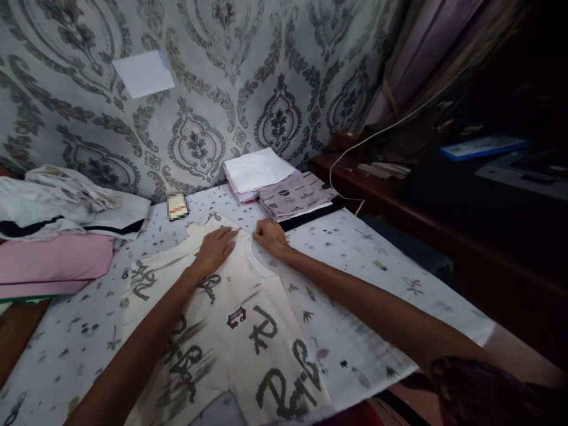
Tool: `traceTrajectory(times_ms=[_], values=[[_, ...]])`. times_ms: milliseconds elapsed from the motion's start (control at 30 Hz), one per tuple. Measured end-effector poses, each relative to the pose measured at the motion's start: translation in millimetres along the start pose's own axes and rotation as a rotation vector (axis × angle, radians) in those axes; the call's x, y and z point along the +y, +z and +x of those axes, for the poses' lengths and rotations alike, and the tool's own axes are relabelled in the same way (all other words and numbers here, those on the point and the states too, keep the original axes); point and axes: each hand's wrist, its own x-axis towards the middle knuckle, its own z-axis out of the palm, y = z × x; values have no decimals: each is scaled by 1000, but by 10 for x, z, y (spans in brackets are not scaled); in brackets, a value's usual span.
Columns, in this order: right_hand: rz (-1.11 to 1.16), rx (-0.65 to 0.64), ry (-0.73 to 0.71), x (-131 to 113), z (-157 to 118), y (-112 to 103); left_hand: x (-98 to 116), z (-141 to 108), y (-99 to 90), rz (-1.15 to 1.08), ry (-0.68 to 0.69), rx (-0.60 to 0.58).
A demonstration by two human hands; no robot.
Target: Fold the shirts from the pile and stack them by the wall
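A cream shirt [233,290] with dark lettering and a small brown badge lies spread on a table covered by a white patterned cloth [377,284]. My left hand [216,249] rests flat on the shirt near its upper edge, fingers stretched out. Beside the shirt's neckline, my right hand [269,236] is closed, its fingers curled at the collar edge. Whatever those fingers pinch is too small to make out.
White garments [66,198] and a folded pink cloth [53,263] are piled at the left. Toward the wall sit a small blurred box [178,207], white folded sheets [261,168] and a folded printed cloth [296,195]. A white cable [377,137] hangs at the right.
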Motion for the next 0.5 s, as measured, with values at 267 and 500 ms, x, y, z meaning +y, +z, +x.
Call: traceTrajectory(times_ms=[267, 500], values=[[83, -26, -138, 111, -789, -244, 148, -121, -45, 53, -57, -100], [-3, -139, -88, 128, -1368, -313, 444, -299, -24, 21, -62, -180]])
